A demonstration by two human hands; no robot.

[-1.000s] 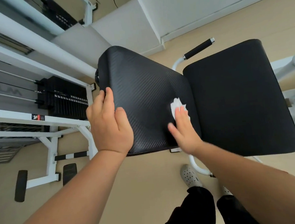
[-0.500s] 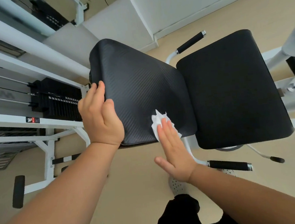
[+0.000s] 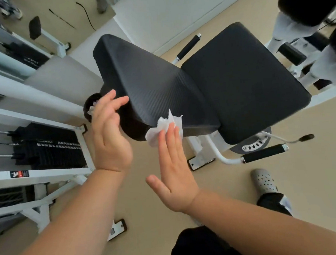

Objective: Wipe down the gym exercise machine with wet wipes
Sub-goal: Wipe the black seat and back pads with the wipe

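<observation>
Wipe (image 3: 164,125): white, crumpled, sits on the near lower edge of the back pad (image 3: 149,84), part of it hanging past the edge. Right hand (image 3: 174,173) is flat, fingers straight and together, fingertips pressing the wipe onto the pad, thumb splayed out to the side; no curl round it. Back pad is black, ribbed texture, tilted, butting against the seat pad (image 3: 240,81) on its right. Left hand (image 3: 109,136) is up by the pad's left edge, fingers loosely spread and slightly bent, gripping nothing visible; the forefinger tip overlaps the pad, contact can't be told. Small white scrap (image 3: 92,109) shows just past the left fingers, too blurred to identify. Under the seat: white tube frame (image 3: 217,153), a black-grip handle (image 3: 263,153) on the near side, a second handle (image 3: 189,47) on the far side, and a thin lever (image 3: 304,137) with a black knob. Left of the hands: weight stack (image 3: 48,146) inside white rails (image 3: 46,173). Beige floor (image 3: 309,196); a grey perforated shoe (image 3: 263,180) near the seat base, dark trouser legs at the bottom edge.
</observation>
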